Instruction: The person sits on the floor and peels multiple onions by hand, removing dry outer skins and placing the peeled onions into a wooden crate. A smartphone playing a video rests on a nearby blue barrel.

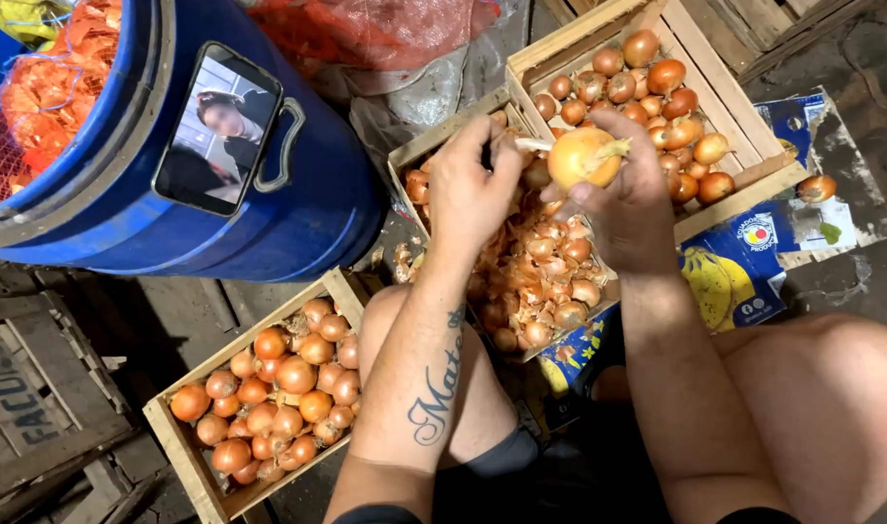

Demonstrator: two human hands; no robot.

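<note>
Head view: onion (581, 157) under trimming above the middle crate (404, 155).
Right hand (628, 199) fingers clamped round the bulb; left hand (470, 184) closed on a small knife (532, 145) at its end. Likely firm, light, papery skin slippery; hold round the middle.

Pale yellow onion (583, 157), partly peeled, stem pointing right, held above crate of skins.

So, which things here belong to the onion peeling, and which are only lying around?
In use:
- onion in right hand
- knife in left hand
- middle crate of peels and onions
- two crates of onions, far and near

Lying about:
- blue barrel with phone
- loose onion
- flattened cardboard
</note>
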